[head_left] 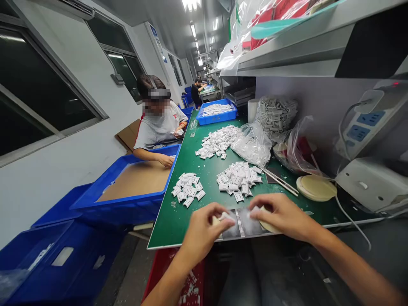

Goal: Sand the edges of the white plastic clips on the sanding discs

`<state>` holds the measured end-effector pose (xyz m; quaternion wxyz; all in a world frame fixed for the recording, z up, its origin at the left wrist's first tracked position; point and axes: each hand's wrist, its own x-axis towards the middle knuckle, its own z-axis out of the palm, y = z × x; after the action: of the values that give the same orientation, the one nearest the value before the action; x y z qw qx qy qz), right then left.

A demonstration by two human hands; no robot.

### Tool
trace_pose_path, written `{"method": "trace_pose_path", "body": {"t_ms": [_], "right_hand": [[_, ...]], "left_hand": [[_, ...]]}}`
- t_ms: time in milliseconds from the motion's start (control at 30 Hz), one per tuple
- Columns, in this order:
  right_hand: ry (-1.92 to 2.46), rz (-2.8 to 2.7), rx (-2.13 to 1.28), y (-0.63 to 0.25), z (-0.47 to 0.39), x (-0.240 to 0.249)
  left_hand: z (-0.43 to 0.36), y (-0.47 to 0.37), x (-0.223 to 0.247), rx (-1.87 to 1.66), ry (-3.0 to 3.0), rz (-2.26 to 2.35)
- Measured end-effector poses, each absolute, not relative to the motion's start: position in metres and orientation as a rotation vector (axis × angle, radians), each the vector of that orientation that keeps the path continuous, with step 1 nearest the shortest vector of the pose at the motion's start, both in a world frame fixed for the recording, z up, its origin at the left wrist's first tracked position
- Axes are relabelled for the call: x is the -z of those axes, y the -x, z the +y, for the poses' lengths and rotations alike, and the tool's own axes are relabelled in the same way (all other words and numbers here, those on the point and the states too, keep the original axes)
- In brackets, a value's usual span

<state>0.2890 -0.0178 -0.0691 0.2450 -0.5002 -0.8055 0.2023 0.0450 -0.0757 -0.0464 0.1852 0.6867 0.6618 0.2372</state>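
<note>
My left hand (204,229) is closed in a pinch on a small white plastic part (227,216), above the dark mat (232,230) at the table's front edge. Across from it, my right hand (282,214) pinches another small white piece, blurred at the fingertips. Something cream-coloured (268,224) shows beneath my right fingers; what it is I cannot tell. Just beyond my hands lies a heap of white plastic parts (239,178), with a smaller heap (188,188) to its left.
A larger pile (219,140), a clear bag (253,144) and a blue tray (216,118) stand farther back on the green table (165,223). White sticks (280,180), a round cream pad (315,188) and a cable lie right. A co-worker (159,127) sits left beside blue bins (117,199).
</note>
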Motion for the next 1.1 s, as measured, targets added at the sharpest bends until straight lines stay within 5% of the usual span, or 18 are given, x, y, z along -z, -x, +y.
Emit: {"method": "trace_pose_path", "body": {"t_ms": [333,467,733,1100], "right_hand": [[1.535,-2.098,-0.454,-0.322,-0.014,0.068],[1.562,-1.928,-0.318,-0.308,-0.025,0.073],[1.324,-1.937,-0.642,-0.281,-0.059,0.073],[1.398,-1.846,-0.857,-0.287,-0.061,0.066]], "left_hand": [[-0.064,0.002,0.048,-0.735,-1.654,1.878],[-0.066,-0.002,0.039,-1.06,-1.442,1.763],[-0.078,-0.015,0.042,-1.157,-0.783,1.115],[-0.076,-0.021,0.041,-1.108,-0.81,1.091]]}}
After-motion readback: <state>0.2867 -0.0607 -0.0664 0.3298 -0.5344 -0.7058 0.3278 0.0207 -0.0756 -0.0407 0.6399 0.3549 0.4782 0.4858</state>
